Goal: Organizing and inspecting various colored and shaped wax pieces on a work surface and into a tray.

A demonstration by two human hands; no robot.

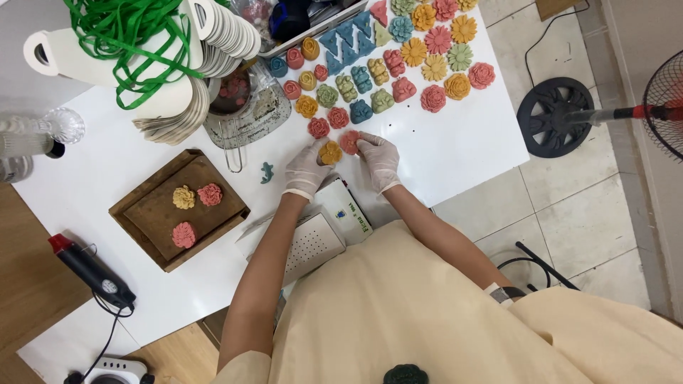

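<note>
Near the tabletop's front edge, left hand (307, 168) pinches a yellow flower piece (330, 152) and right hand (378, 159) pinches a red flower piece (349, 141), both gloved, pieces touching. Risk: gloves could slip and drop one. A sleeve or wrist could also knock the tight rows of moulded pieces (384, 78) just behind

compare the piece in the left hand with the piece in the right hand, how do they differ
The yellow flower piece is mustard-coloured, while the red flower piece is coral red. The yellow one sits at the gloved left hand; the red one is at the gloved right hand, slightly farther up the white table. Both are small, round, flower-shaped moulded pieces, side by side.
</note>
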